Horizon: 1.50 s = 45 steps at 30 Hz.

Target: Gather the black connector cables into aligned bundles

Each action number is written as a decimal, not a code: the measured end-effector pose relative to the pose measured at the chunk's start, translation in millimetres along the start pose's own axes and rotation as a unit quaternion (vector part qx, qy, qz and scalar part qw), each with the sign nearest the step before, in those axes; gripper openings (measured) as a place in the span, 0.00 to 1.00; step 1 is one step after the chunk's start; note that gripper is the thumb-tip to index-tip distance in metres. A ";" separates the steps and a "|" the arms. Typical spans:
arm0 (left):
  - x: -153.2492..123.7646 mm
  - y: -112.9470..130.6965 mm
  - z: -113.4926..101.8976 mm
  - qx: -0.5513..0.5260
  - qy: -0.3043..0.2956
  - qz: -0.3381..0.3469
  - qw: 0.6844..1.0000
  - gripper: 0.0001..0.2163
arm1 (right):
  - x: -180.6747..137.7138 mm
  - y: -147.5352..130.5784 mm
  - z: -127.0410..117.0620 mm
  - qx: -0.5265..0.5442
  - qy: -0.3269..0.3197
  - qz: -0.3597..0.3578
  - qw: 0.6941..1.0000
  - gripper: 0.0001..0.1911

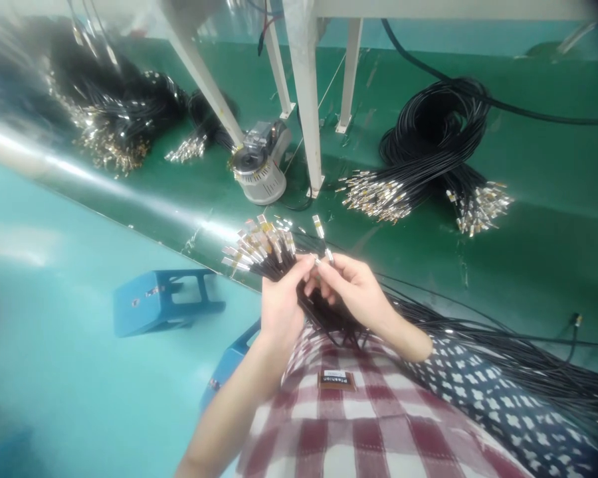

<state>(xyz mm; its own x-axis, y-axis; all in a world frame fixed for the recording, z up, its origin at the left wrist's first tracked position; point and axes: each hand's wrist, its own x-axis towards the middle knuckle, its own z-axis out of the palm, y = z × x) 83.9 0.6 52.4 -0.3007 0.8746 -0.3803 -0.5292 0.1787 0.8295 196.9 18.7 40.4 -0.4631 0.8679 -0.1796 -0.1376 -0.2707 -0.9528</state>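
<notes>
Cables, slim and black with silvery, yellow-marked tips, gripped in both hands.

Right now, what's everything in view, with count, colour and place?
Work surface: one, green, upper half.
Floor: one, teal, lower left.
Stools: at least two, blue, lower left.
Legs: four, whitish, upper middle.
Tape dispenser: one, grey, by the legs.
Cable heaps: count unclear, black, silver-tipped, upper left.
Coiled cable bundle: one, black, silver-tipped, right.
Thick cable: one, black, upper right.
Held cable bundle: one, black, silver-tipped, centre.
Checked garment: one, red-and-white, bottom centre.
Patterned fabric: one, dark-and-white, lower right.
Left hand: one, bare, gripping the bundle.
Right hand: one, bare, pinching at a cable end.
</notes>
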 end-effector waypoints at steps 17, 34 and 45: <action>11.1 1.9 -7.4 0.001 -0.011 -0.051 0.999 0.10 | -22.1 -22.7 -28.5 -0.299 -0.042 0.071 0.951 0.09; 19.4 1.3 -9.3 -0.010 -0.013 -0.040 0.999 0.11 | -20.2 -20.3 -32.1 -0.346 -0.124 0.111 0.923 0.18; 18.3 3.0 -11.6 0.023 -0.076 -0.036 0.996 0.07 | -19.9 -21.5 -31.1 -0.326 -0.128 0.068 0.934 0.17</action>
<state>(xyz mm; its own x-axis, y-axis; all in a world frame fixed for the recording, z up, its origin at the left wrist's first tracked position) 67.6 11.9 43.2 -0.1383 0.9159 -0.3768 -0.5075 0.2612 0.8211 236.3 20.3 56.8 -0.6434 0.6933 -0.3246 0.4608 0.0122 -0.8874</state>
